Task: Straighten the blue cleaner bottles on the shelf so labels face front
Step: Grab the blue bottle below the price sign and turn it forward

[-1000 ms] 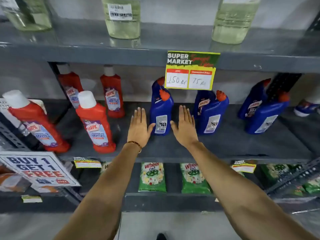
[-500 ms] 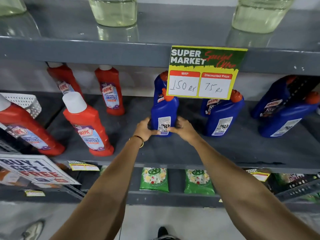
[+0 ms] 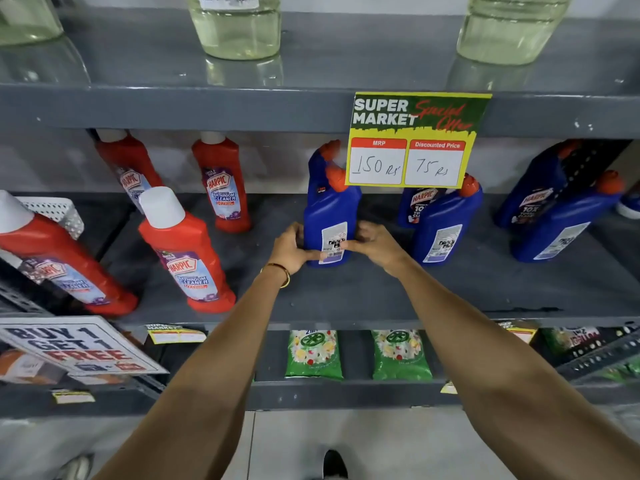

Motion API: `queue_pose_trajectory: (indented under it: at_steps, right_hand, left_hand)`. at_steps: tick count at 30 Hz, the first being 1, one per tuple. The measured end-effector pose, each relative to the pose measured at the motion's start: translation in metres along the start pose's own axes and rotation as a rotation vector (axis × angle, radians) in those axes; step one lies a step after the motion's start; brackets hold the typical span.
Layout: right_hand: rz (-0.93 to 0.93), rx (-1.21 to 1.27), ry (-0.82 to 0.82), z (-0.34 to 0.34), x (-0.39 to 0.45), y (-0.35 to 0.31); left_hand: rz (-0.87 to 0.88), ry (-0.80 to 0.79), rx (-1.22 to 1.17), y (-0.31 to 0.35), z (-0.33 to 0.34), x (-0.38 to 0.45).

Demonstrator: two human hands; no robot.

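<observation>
Several blue cleaner bottles with orange caps stand on the middle grey shelf [image 3: 346, 299]. The front left blue bottle [image 3: 329, 213] shows its white back label with a barcode. My left hand [image 3: 289, 249] grips its lower left side and my right hand [image 3: 375, 245] grips its lower right side, thumbs across the label. Another blue bottle [image 3: 320, 161] stands right behind it. To the right, a blue bottle [image 3: 445, 230] shows its back label, with one behind it [image 3: 419, 206] showing the front label. Two more blue bottles [image 3: 561, 230] stand at the far right.
Red bathroom cleaner bottles [image 3: 188, 258] stand on the left half of the shelf. A yellow price sign [image 3: 415, 140] hangs from the upper shelf edge, over the blue bottles' tops. Green packets [image 3: 313, 355] lie on the shelf below. A "buy 1 get 1 free" sign [image 3: 76, 344] sits lower left.
My hands went from flat and open beside the front blue bottle to closed around its base. The camera has moved closer to the shelf.
</observation>
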State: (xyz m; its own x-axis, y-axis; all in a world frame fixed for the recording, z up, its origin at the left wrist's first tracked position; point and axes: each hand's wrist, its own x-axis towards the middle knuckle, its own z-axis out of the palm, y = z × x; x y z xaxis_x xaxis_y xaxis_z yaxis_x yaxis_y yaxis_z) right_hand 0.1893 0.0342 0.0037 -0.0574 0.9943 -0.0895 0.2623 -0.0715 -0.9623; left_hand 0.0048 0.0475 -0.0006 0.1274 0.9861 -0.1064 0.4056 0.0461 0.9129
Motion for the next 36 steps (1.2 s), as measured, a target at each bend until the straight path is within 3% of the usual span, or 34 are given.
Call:
queue_pose_trajectory:
  at_steps: [4, 9, 13, 18, 22, 33, 36]
  right_hand:
    - [-0.039, 0.043, 0.051, -0.002, -0.005, -0.012]
    - [0.043, 0.085, 0.16, 0.009, -0.007, -0.015]
    - [0.029, 0.173, 0.12, 0.025, -0.012, -0.02]
    - [-0.006, 0.247, 0.148, 0.029, -0.013, -0.024]
    - [0.006, 0.27, 0.136, 0.022, -0.015, -0.024]
    - [0.053, 0.367, -0.105, 0.012, -0.015, -0.024]
    - [0.076, 0.437, -0.183, 0.01, -0.016, -0.024]
  left_hand:
    - [0.081, 0.093, -0.021, 0.008, 0.001, -0.01]
    - [0.116, 0.274, 0.063, 0.015, 0.016, -0.021]
    - [0.138, 0.319, 0.1, 0.019, 0.021, -0.029]
    - [0.201, 0.146, 0.11, 0.022, 0.014, -0.028]
    - [0.124, -0.075, -0.112, 0.021, -0.002, -0.021]
    - [-0.15, -0.549, -0.351, 0.012, -0.019, -0.004]
    - [-0.145, -0.575, -0.362, 0.012, -0.015, -0.002]
